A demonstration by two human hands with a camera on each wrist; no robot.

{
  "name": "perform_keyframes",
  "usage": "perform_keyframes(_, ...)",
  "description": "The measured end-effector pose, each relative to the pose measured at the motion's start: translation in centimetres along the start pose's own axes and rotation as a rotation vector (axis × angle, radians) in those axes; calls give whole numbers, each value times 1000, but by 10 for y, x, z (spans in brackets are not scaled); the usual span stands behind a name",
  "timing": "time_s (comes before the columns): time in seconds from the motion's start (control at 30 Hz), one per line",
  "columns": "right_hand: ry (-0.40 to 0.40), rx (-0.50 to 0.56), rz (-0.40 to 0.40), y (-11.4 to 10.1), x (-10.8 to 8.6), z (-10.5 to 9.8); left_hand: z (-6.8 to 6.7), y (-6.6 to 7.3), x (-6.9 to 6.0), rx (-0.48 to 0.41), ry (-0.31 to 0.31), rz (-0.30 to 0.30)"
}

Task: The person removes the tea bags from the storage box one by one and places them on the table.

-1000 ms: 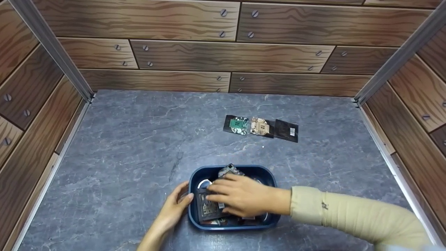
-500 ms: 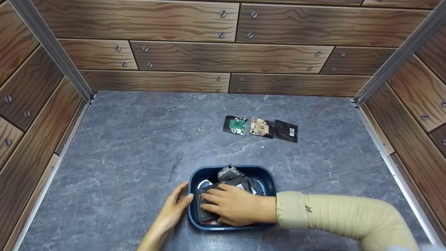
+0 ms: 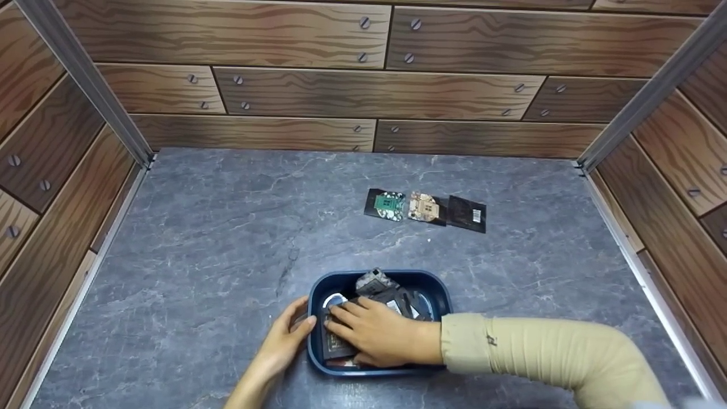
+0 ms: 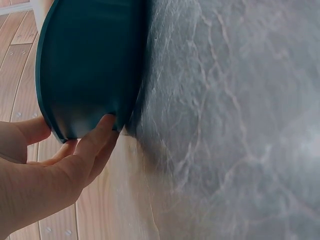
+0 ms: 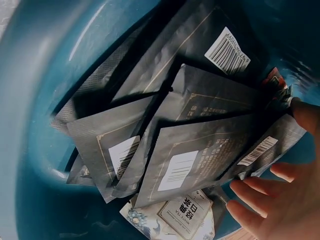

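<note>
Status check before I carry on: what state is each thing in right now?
Blue bin: upright, uncovered.
Dark packets: piled in the bin, overlapping, several barcode side showing.
White tea packet: in the bin, partly covered.
Green-label packet: flat, label up.
Beige-label packet: flat, label up.
Black packet: flat, barcode up.
Left hand: touching the bin's outside.
Right hand: inside the bin, at the packets; grip unclear.

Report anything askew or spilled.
No spill shows. Flat black rectangular packets with barcode labels lie jumbled in the rounded blue plastic tub, unlike the three thin rectangular packets lined up on the grey marbled tabletop.
</note>
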State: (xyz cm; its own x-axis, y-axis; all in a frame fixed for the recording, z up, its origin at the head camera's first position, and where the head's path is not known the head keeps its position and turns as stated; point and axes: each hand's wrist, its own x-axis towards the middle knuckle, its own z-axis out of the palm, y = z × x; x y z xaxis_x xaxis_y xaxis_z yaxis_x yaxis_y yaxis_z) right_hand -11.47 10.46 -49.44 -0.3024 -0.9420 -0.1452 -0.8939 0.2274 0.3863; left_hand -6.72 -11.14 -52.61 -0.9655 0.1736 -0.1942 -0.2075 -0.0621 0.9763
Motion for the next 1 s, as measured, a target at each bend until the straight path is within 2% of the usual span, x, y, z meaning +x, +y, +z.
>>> perform_keyframes(0.3,0,16,-20,3,-1,-5,0,1,0,15,3,2)
perform_keyframes(0.6,64,1,-32,7,-9,-8,0,1,0,7,-14,-5)
perform_keyframes(0.8,65,33,-28,9,-17,-11,0,2,0,13,-1,1)
perform_keyframes(1.0,109,80,-12,11,-27,-13,0,1,-1,15,9,-3)
